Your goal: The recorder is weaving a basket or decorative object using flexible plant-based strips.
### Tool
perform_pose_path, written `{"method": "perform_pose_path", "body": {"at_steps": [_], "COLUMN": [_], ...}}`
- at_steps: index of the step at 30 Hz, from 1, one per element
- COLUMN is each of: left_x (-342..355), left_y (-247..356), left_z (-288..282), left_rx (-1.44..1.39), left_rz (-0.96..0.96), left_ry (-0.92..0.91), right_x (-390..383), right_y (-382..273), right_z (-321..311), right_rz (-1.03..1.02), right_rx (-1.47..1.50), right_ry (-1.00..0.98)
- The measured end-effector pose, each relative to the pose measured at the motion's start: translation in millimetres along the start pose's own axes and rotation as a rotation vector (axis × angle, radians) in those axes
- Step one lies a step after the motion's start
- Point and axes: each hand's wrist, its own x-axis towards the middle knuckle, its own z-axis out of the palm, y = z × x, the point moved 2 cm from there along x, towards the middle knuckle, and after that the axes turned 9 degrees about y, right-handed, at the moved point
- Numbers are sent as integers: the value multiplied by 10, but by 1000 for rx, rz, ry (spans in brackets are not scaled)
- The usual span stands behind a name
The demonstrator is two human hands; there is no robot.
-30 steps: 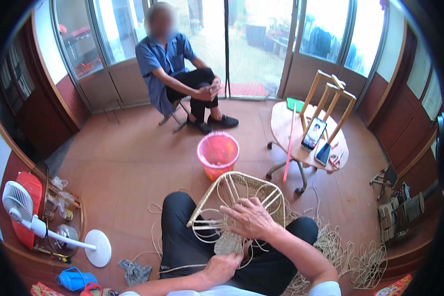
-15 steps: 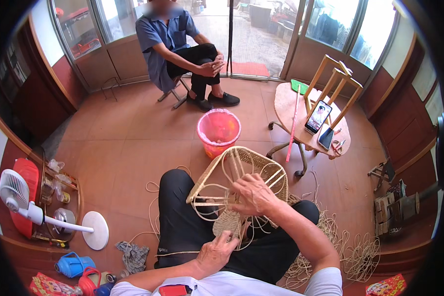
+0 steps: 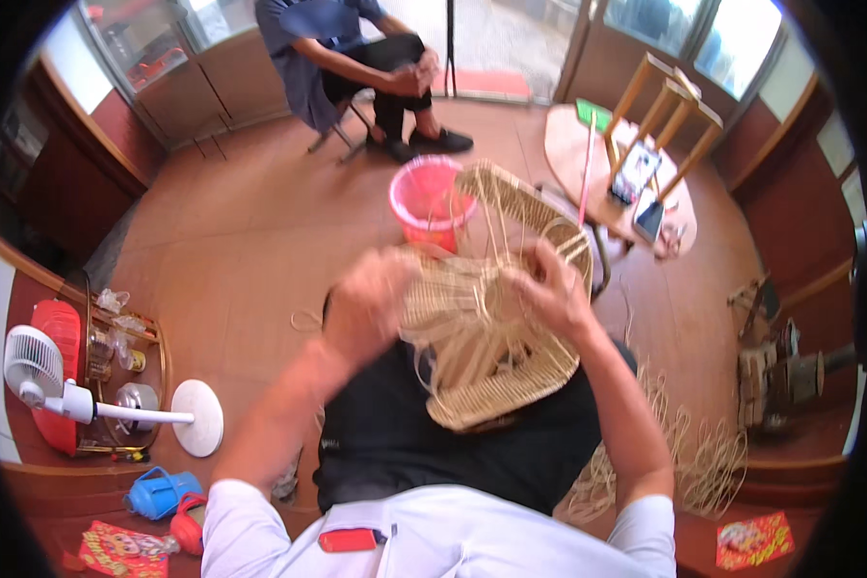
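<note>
A half-woven basket (image 3: pixel 506 395) of pale straw-coloured cord rests across my black-trousered thighs. It is tilted, its woven walls curve round an open frame, and loose loops and strands cross its middle. My left hand (image 3: pixel 371 294), smeared by motion, is raised at the basket's left side with its fingers curled in. What it holds, if anything, is blurred. On the right my right hand (image 3: pixel 554 289) pinches the basket's strands between thumb and fingers, near the inner loops.
Beyond the basket stands a pink bucket (image 3: pixel 432 207). A round table (image 3: pixel 568 154) at right bears phones, scissors and a wooden frame. Coiled cord (image 3: pixel 684 462) lies on the floor at right. A white fan (image 3: pixel 197 419) is at left. Someone sits on a stool (image 3: pixel 352 125) ahead.
My left hand has risen from low near my lap to the basket's left side. The basket has turned and shifted slightly right. My right hand has moved to its right side. The view has tilted down.
</note>
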Motion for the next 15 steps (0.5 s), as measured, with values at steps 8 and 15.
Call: {"method": "perform_pose_path", "body": {"at_steps": [8, 15], "left_x": [577, 831], "left_y": [-651, -607], "left_z": [319, 696], "left_rx": [102, 111], "left_rz": [395, 595], "left_ry": [-108, -212], "right_x": [-438, -852], "right_y": [85, 156], "right_z": [299, 418], "right_rz": [171, 388], "right_rx": [261, 562], "right_ry": [254, 383]}}
